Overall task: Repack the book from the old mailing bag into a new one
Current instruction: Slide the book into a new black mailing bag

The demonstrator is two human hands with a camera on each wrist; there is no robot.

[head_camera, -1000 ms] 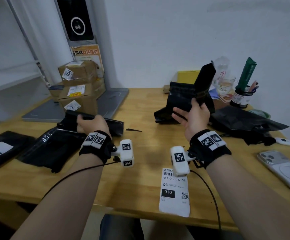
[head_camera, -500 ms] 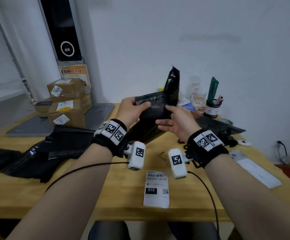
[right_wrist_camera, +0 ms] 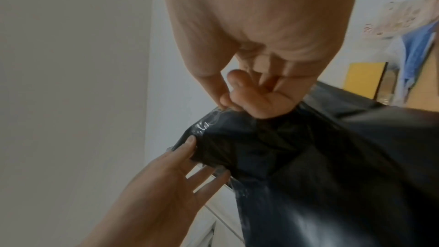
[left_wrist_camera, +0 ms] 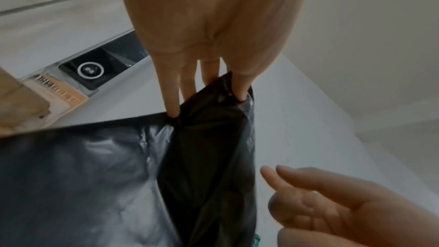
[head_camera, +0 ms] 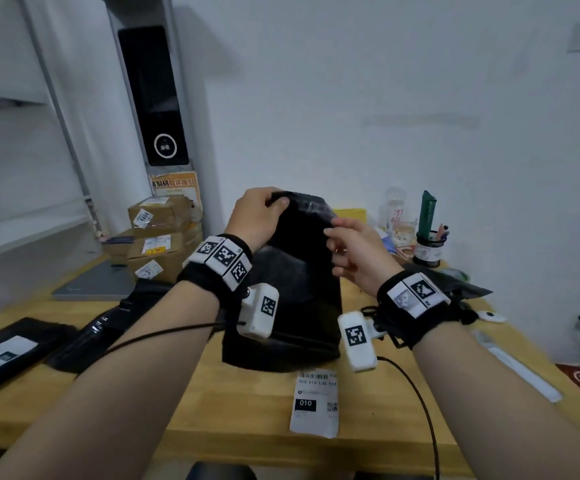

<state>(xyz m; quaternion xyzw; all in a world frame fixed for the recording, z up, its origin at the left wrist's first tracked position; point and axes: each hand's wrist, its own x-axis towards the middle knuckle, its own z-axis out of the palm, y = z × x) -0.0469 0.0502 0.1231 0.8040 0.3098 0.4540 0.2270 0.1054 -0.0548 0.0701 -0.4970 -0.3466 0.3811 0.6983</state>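
**Black bag held upright over the wooden surface, mouth being worked at**

The person holds a black glossy plastic mailing bag (head_camera: 292, 292) upright above the pale wooden surface (head_camera: 247, 410), its lower edge hanging just over a white printed shipping label (head_camera: 314, 403) that lies flat near the front edge. The left hand (head_camera: 255, 220) has its grip on the bag's top left corner, thumb in front and fingers (left_wrist_camera: 171, 89) tucked behind the rim. The right hand (head_camera: 357, 254) pinches the top edge on the other side; from the right wrist view its thumb and forefinger are pressed together on a clear strip at the rim (right_wrist_camera: 213, 117).

I cannot see a book anywhere; whether it sits inside this bag, the opaque plastic does not tell. Nor can I say if this bag is the old one or the new one.

To the left lie more black plastic bags (head_camera: 108, 327), one with a white label and cut off by the frame edge. A stack of taped cardboard boxes (head_camera: 158, 237) stands behind them. At the right, partly behind the right arm, are a dark pen pot (head_camera: 428, 247) and crumpled black plastic (head_camera: 454, 282).
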